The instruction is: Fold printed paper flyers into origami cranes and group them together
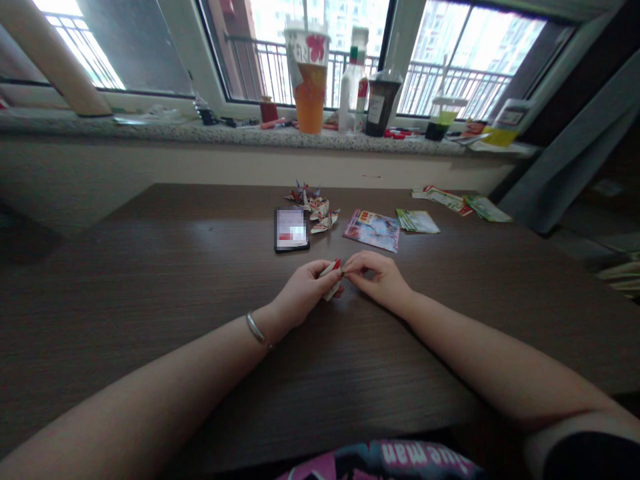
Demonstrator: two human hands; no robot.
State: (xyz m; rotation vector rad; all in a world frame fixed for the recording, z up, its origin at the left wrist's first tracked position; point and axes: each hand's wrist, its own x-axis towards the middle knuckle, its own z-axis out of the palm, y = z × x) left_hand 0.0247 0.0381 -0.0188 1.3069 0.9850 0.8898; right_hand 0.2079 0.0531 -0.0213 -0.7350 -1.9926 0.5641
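Over the middle of the table, my left hand (311, 285) is closed around a small folded paper (330, 280), white with a red tip. My right hand (376, 275) comes from the other side and pinches the paper's right end between thumb and fingertips. Part of the paper is hidden behind my left fingers. Beyond my hands lies a phone (292, 230) with a blurred screen. Several folded paper cranes (323, 217) with pointed wings and patterned sides are clustered beside it. To their right is a colourful printed booklet (373, 230).
A stack of printed paper sheets (419, 221) lies right of the booklet, with more paper strips (443, 199) behind. Along the granite windowsill (240, 137) stand a tall orange drink cup (310, 87), bottles, a dark cup (383, 103) and small clutter. A grey curtain (565, 147) hangs at right.
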